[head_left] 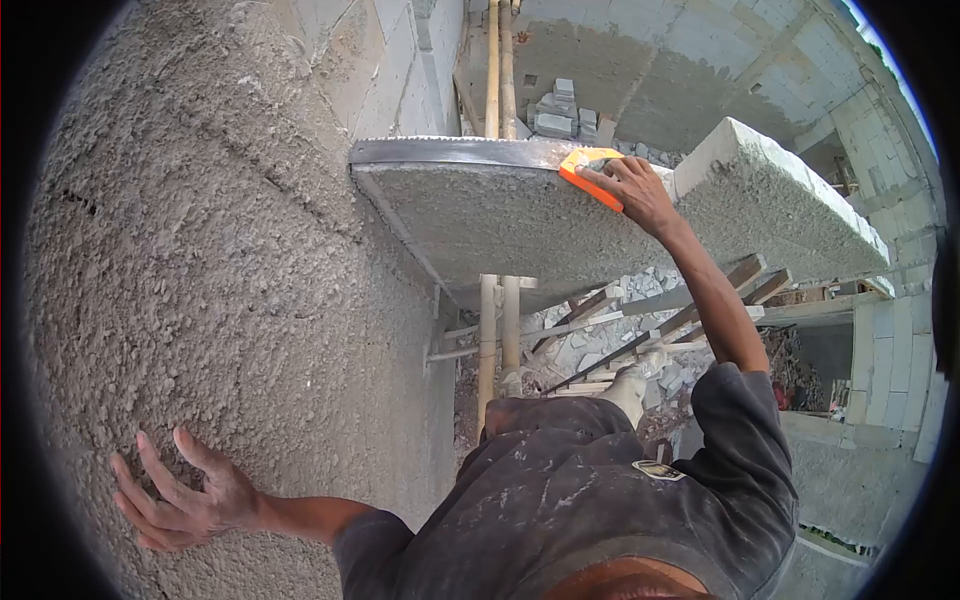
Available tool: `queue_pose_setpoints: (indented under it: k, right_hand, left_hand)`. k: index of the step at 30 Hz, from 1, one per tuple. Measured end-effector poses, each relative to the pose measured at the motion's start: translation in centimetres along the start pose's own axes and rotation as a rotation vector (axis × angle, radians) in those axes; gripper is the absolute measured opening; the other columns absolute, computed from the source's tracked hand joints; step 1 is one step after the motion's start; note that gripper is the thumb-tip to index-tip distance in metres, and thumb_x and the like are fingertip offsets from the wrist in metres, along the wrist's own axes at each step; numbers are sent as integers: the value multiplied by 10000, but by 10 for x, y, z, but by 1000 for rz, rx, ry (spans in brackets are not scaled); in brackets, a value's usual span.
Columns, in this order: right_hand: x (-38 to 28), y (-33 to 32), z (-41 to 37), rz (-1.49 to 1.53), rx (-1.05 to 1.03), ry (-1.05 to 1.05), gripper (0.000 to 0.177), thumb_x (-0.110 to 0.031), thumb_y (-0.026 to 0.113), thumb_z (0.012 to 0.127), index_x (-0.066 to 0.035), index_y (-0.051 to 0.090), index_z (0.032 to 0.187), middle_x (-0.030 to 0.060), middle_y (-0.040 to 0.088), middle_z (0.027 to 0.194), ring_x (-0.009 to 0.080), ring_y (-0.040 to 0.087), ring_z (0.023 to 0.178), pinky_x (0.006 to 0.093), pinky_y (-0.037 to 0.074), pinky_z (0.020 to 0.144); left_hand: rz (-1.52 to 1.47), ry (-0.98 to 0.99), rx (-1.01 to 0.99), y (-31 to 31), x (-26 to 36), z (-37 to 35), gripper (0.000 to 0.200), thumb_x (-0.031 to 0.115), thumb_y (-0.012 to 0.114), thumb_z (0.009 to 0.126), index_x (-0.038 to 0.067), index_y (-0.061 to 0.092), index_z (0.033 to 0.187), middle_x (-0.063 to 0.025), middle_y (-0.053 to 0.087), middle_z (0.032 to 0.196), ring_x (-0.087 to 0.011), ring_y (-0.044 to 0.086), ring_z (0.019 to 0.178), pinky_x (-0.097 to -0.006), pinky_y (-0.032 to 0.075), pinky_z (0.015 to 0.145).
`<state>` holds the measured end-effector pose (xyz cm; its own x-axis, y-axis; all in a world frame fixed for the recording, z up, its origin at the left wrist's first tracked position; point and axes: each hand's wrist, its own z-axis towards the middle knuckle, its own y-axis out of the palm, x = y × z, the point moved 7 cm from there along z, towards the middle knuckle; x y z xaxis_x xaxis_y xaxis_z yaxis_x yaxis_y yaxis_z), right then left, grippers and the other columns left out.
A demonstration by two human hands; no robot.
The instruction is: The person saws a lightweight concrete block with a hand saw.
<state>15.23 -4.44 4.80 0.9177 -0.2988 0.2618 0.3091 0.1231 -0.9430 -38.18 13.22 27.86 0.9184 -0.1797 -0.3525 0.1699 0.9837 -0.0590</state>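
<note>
My right hand [640,192] is closed around the orange handle of a hand saw [455,152]. The long grey blade lies along the top edge of a plastered wall section [500,220], its toothed edge facing away from me. The blade's far end reaches the corner where this section meets the rough mortar-covered wall [220,250] on my left. Low in the view, my left hand [185,500] rests with spread fingers against that rough wall and holds nothing.
Bamboo poles [487,340] stand upright behind and below the wall section. Wooden beams [690,315] slant across rubble [600,340] far below. Stacked blocks [562,112] sit on the ground beyond. A stepped block edge [800,185] extends to the right.
</note>
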Motion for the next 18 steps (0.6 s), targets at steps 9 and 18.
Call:
queue_pose_setpoints:
  k: [9,18]
  right_hand:
    - [1,13,-16,-83,73,264,767,16,594,857,-345,333,1482,22,554,1285,227,483,1227,422,338,1058]
    - [-49,-12,-256,331,263,1004,757,-63,705,784,-160,366,1454,142,542,1246,339,491,1176,428,388,1018]
  left_hand:
    - [-132,80,96,-7,8,8,326,640,625,824,339,736,881,136,679,1068,-132,533,1135,-363,282,1052]
    - [20,71,36,-12,29,13,308,544,591,901,260,690,970,-21,626,1203,-314,503,1199,-542,282,1053]
